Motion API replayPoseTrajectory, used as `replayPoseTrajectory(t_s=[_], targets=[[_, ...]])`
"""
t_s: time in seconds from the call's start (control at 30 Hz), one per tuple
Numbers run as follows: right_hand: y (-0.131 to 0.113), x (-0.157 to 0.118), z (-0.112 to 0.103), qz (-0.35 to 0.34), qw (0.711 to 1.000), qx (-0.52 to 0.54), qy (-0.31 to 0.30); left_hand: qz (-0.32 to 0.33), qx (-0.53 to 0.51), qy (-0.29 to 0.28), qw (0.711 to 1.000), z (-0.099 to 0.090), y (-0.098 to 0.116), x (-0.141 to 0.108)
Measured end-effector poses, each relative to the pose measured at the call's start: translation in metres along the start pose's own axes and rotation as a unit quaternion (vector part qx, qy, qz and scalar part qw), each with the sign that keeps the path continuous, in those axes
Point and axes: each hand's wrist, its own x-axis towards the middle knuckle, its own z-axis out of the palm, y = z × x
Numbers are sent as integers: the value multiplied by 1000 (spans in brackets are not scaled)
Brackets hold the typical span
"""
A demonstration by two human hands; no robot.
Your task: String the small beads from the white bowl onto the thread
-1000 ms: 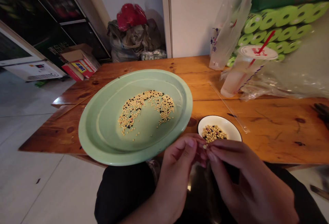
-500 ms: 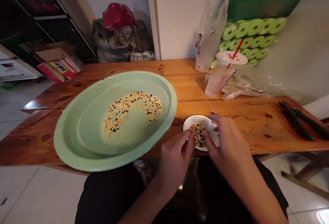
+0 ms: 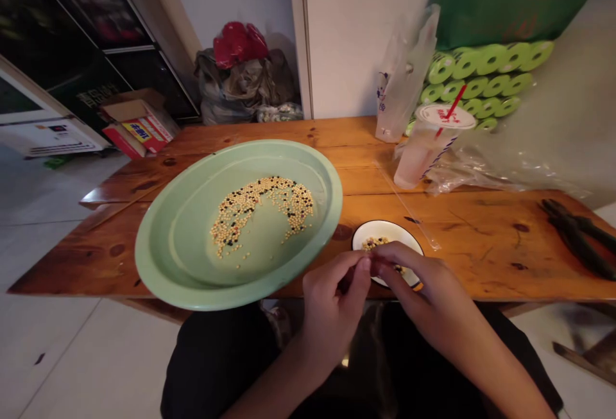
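Risen out of the small white bowl (image 3: 385, 231) since the earlier view, the left hand (image 3: 334, 300) and right hand (image 3: 418, 284) met over it, fingertips pinched narrow; whether they held a bean was hidden. Mixed beans (image 3: 378, 241) lay in the bowl, on the wooden tabletop (image 3: 481, 246) just beside a wide green plate (image 3: 158, 271), which carried a curved band of pale and black beans (image 3: 262, 210). A lidded cup (image 3: 423, 149) with a red straw stood farther back, and pliers (image 3: 575, 239) lay at right.
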Motion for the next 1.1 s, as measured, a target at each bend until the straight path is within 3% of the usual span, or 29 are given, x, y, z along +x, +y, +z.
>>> replayPoseTrajectory(t_s=[0.2, 0.33, 0.53, 0.7, 0.87, 1.1], targets=[[2, 1, 6, -31, 999, -25, -1, -20, -27, 20, 999, -1, -4, 1], [0, 2, 9, -36, 999, 5, 36, -109, -124, 14, 986, 3, -5, -2], [5, 2, 15, -19, 993, 88, 81, -251, -381, -3, 890, 7, -3, 5], [8, 2, 18, -22, 993, 81, 80, -300, -456, -1, 838, 4, -3, 9], [7, 1, 18, -25, 994, 72, 80, -311, -473, -4, 824, 3, -2, 9], [8, 0, 19, -54, 993, 17, 105, -316, -457, 5, 832, 3, -4, 9]])
